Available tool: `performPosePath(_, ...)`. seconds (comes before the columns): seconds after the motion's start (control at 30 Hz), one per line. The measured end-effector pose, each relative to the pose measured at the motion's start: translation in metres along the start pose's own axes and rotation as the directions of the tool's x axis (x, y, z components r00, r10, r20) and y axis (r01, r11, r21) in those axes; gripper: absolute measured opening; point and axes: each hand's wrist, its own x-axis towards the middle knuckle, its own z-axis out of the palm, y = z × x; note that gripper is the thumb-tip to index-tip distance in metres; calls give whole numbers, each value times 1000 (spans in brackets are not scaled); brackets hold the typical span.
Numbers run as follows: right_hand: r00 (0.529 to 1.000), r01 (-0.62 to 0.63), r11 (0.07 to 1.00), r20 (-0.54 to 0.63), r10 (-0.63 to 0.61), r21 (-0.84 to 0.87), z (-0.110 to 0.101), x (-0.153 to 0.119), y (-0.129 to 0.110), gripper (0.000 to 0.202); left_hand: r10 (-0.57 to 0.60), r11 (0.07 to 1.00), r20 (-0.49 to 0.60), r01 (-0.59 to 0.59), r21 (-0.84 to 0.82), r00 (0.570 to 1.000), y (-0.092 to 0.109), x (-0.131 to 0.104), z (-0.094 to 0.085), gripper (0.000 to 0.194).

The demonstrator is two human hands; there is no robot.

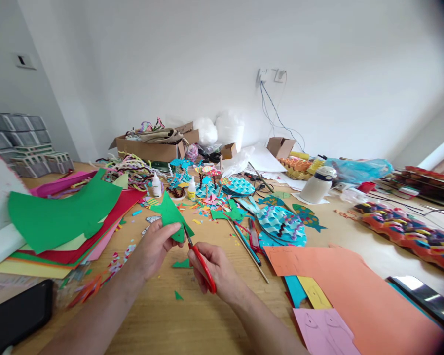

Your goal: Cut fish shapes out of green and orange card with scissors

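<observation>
My left hand pinches a piece of green paper between thumb and fingers, above the wooden table. In my right hand is a pair of red-handled scissors, with the fingers wrapped round the handles. The scissor blades lie against the right edge of the green paper; how far apart they are I cannot tell. Below the hands lie green paper scraps, one of them partly behind the scissors.
At left lies a stack of coloured sheets under a large green sheet, with a black phone in front. Orange paper, pink paper and blue wavy paper crafts are on the right. Glue bottles stand behind the hands.
</observation>
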Motion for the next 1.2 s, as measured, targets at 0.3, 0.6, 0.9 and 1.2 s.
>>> performPosePath(0.3,1000,-10,1000,1,10,-24,0,0,0,44,27,999,-30,-27,18,999,1,0,1,18)
performPosePath(0.6,1000,-18,999,-14,17,-27,2,-1,-4,44,36,999,-14,-36,-3,999,-1,-3,4,14)
performPosePath(0.9,1000,-6,1000,-23,5,-20,2,0,-2,45,38,999,-2,-38,-26,999,-3,-4,4,12)
performPosePath(1.2,1000,-10,1000,-19,9,-26,0,0,1,45,45,999,-29,-45,8,999,0,-3,4,17)
